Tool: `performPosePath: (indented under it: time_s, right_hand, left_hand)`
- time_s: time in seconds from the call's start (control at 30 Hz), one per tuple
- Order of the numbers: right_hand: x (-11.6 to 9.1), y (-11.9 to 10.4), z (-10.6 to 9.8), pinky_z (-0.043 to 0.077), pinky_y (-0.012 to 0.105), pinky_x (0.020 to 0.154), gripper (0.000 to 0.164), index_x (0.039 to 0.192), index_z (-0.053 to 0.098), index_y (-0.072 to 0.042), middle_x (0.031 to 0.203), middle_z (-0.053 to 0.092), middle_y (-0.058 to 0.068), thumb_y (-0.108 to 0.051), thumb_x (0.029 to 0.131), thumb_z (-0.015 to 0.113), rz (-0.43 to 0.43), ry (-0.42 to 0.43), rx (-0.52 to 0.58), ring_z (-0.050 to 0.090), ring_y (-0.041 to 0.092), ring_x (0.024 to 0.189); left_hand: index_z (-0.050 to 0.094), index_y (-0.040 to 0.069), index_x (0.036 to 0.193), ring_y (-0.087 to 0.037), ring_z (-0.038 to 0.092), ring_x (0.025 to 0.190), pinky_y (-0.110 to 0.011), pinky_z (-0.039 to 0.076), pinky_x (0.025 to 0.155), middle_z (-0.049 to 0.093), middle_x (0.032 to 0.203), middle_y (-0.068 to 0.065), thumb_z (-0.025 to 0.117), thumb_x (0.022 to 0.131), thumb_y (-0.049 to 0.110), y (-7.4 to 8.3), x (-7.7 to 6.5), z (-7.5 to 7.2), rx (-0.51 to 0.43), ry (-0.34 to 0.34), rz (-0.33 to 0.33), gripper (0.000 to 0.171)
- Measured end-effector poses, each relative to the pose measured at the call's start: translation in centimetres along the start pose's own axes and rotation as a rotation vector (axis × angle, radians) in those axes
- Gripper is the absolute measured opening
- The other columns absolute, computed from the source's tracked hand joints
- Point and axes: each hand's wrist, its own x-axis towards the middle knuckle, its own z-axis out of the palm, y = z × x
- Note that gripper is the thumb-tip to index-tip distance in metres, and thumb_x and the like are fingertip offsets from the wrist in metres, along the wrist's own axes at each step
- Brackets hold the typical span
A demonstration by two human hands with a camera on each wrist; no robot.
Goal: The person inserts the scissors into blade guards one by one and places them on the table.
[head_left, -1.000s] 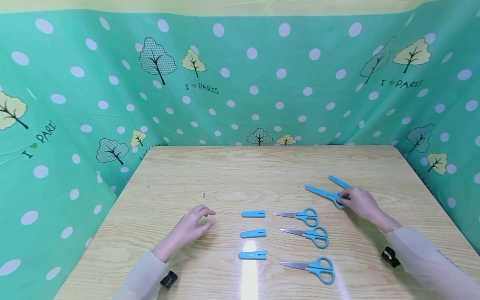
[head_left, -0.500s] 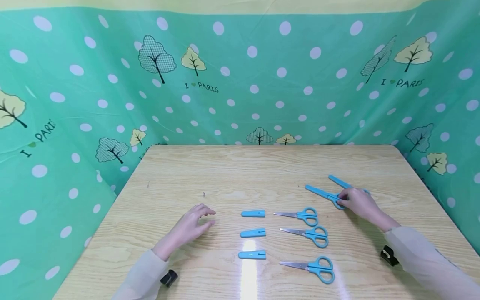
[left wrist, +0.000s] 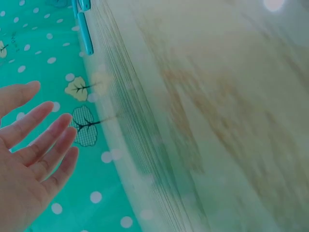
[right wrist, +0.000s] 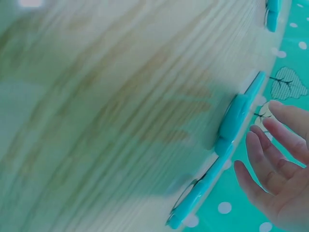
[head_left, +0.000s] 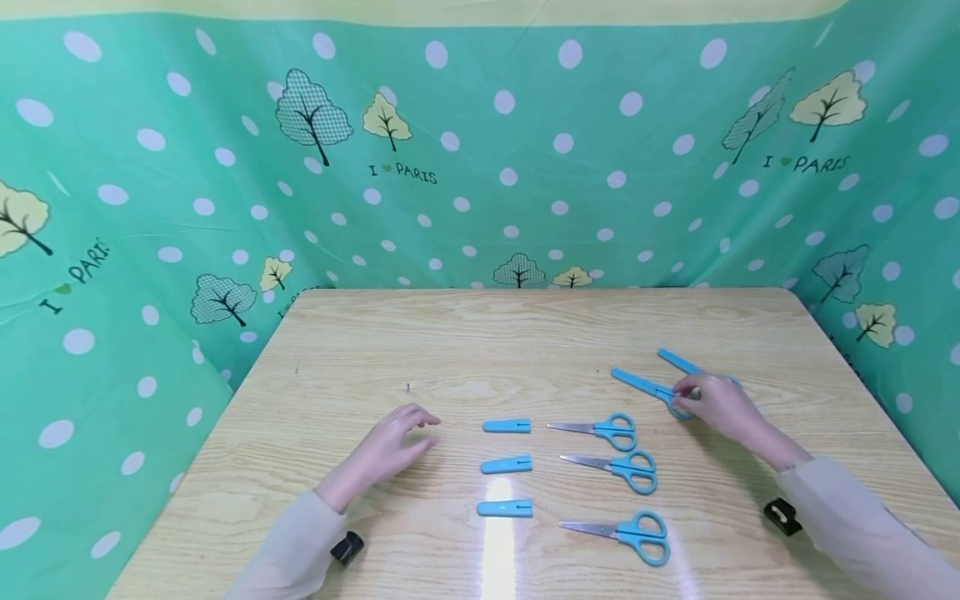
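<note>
On the right of the table in the head view, my right hand [head_left: 717, 406] hovers over the handles of blue scissors [head_left: 648, 386] with a blue sheath over the blades. Its fingers [right wrist: 260, 166] look relaxed and hold nothing in the right wrist view. A second sheathed pair of scissors [head_left: 681, 362] lies just behind, partly hidden by that hand. My left hand [head_left: 386, 446] hovers with loosely bent fingers left of three loose blue sheaths [head_left: 507, 426], and nothing is in it. Right of the sheaths lie three bare-bladed scissors [head_left: 615, 432] with blue handles.
The three sheaths and three scissors form rows, blades pointing left towards the sheaths. The wooden table [head_left: 450, 333] ends at a green dotted cloth [head_left: 480, 125] behind and at the sides. A bright light reflection lies near the front sheath [head_left: 505, 508].
My left hand has shifted slightly to the right. My right hand's fingertips have risen a little at the handles of the sheathed scissors. The scissors and loose sheaths have stayed in place.
</note>
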Motion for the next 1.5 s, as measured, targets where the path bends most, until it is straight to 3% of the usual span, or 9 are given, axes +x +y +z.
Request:
performPosePath:
  time_s: [0.3,0.6,1.5]
  right_hand:
    - [-0.4,-1.6,0.3,0.041,0.021,0.050,0.014,0.090,0.065,0.000,0.079,0.061,0.005,-0.009,0.079,0.064,-0.046,-0.006,0.014,0.051,0.011,0.064]
    - [-0.7,-2.8,0.9,0.044,0.021,0.054,0.015,0.090,0.066,-0.001,0.082,0.063,0.004,-0.011,0.079,0.065,-0.087,-0.013,0.049,0.053,0.011,0.068]
    - [-1.0,-5.0,2.2,0.044,0.018,0.054,0.018,0.092,0.065,-0.003,0.084,0.063,0.002,-0.011,0.076,0.068,-0.198,-0.090,0.114,0.053,0.008,0.069]
  left_hand:
    - [0.061,0.009,0.104,-0.015,0.054,0.090,-0.033,0.048,0.078,0.059,0.098,0.001,0.063,0.081,0.019,0.6,1.2,0.6,-0.007,-0.028,0.007,0.026]
    - [0.061,0.007,0.104,-0.017,0.054,0.092,-0.034,0.047,0.081,0.059,0.099,-0.001,0.062,0.082,0.019,1.3,2.4,1.2,-0.007,-0.065,0.060,0.025]
    - [0.058,0.007,0.110,-0.017,0.053,0.099,-0.031,0.044,0.086,0.057,0.104,-0.002,0.059,0.084,0.023,3.8,6.1,3.6,0.042,-0.254,0.107,0.030]
